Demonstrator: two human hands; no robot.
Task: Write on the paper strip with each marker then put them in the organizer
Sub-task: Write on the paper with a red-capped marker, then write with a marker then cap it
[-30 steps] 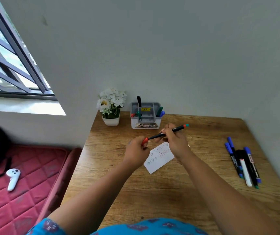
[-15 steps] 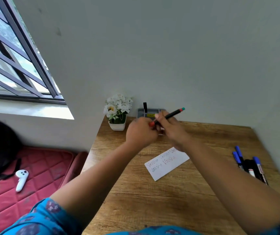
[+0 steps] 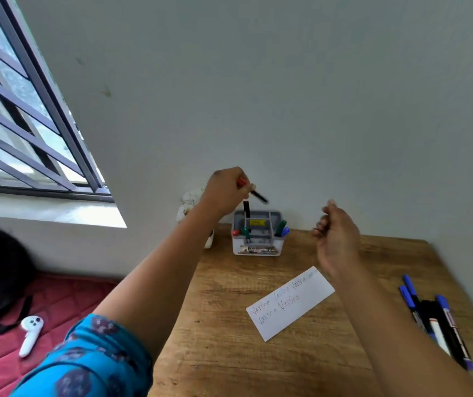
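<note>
step: left hand (image 3: 227, 189) holds a marker (image 3: 253, 193) above the organizer (image 3: 257, 234), tip end slanting down toward it; looks like the drop-in, not yet released
left grip: fingers curled round the red-capped end, black barrel sticks out to the right; marker is in the air, clear of the organizer rim
right grip: right hand (image 3: 335, 234) loosely curled, holds nothing, hovers between organizer and paper (image 3: 290, 303)
marker location: over the organizer's back-left part, near the upright black one (image 3: 246, 209); which compartment it is aimed at, cannot tell
done: paper carries two lines of handwriting, several colours; some markers already stowed
stowed count: about five in the organizer — one black upright, one red cap (image 3: 235, 232), two green (image 3: 280, 226), one blue (image 3: 285, 231); partly hidden, count rough
in hand: one
left to do: pile of markers (image 3: 435, 319) on the table (image 3: 229, 353) at right, well apart from the paper, still to be written with and stowed
pile count: about five — three blue caps, one white-barrelled, one black; they overlap, so not sure
paper count: one strip, lying flat and askew mid-table, nobody touching it
progress guess: roughly halfway, this marker nearly finished
other: flower pot (image 3: 189, 207) just left of organizer, mostly behind the left arm; white controller (image 3: 30, 335) on red mat (image 3: 66, 299) beside table
</note>
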